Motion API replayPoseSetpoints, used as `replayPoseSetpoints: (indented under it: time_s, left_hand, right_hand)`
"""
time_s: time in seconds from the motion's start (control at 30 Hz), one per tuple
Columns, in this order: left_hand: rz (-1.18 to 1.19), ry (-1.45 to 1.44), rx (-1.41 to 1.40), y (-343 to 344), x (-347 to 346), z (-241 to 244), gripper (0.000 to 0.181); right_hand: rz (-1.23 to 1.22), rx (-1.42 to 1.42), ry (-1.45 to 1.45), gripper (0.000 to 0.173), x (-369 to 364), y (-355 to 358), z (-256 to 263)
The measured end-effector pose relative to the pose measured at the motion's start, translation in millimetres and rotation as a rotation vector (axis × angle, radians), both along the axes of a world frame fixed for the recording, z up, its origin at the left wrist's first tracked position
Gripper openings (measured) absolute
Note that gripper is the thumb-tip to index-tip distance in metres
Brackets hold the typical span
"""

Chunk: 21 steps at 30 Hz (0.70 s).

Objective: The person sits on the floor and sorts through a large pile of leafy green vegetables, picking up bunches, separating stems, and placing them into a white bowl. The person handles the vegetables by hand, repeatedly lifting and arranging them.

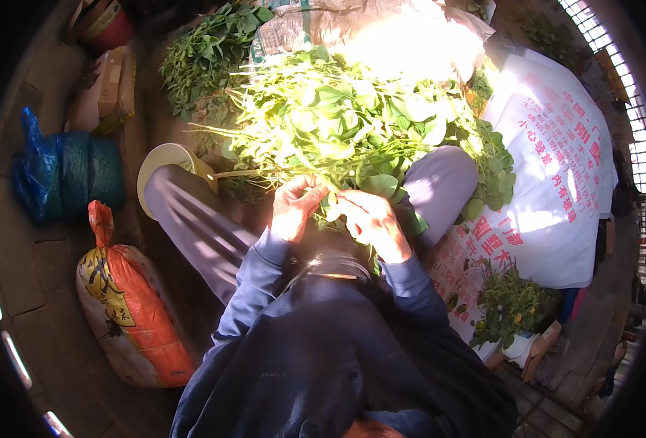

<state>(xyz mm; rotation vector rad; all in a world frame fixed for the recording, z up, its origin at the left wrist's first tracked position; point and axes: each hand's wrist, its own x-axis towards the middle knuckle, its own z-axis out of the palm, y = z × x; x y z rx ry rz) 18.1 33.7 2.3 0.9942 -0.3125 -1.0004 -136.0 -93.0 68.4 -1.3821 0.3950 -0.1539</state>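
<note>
A large heap of leafy green stalks (323, 115) lies in front of me and reaches over my lap between my knees. At its near edge, my left hand (298, 207) pinches a green stem (333, 188) between thumb and fingers. My right hand (369, 222) meets it there, its fingertips closed on the same small piece of greenery. Strong sunlight washes out the fingertips, so the exact grip is hard to see. Beside my left knee stands a cream plastic bucket (149, 159), partly hidden by the leg, with something pale green inside.
Darker leafy stalks (208, 60) are piled at the far left. To the left are an orange-and-white sack (137, 323), a blue plastic bag (38, 169) and a cardboard box (104, 87). White sheeting with red writing (547, 164) spreads right, near plants in a white container (520, 347).
</note>
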Motion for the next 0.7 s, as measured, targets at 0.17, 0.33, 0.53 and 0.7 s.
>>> replayPoseSetpoints:
  time_s: [0.17,0.33,0.53,0.7]
  left_hand:
    - [0.018,0.03,-0.018,-0.5,-1.8,2.9,0.002]
    - [-0.062,0.102,-0.147,3.3,2.9,-7.9,0.009]
    - [-0.085,0.259,-0.135,4.6,0.6,-5.9,0.011]
    - [0.01,0.066,0.059,-5.5,-11.1,14.3,0.019]
  right_hand:
    - [-0.015,0.016,-0.018,0.058,-1.0,1.1,-5.2]
    - [-0.105,0.111,0.119,0.044,1.6,0.0,-15.8]
    - [-0.115,0.156,0.154,0.024,8.7,5.5,-11.7]
    - [-0.061,-0.137,-0.042,0.037,17.3,14.2,-3.1]
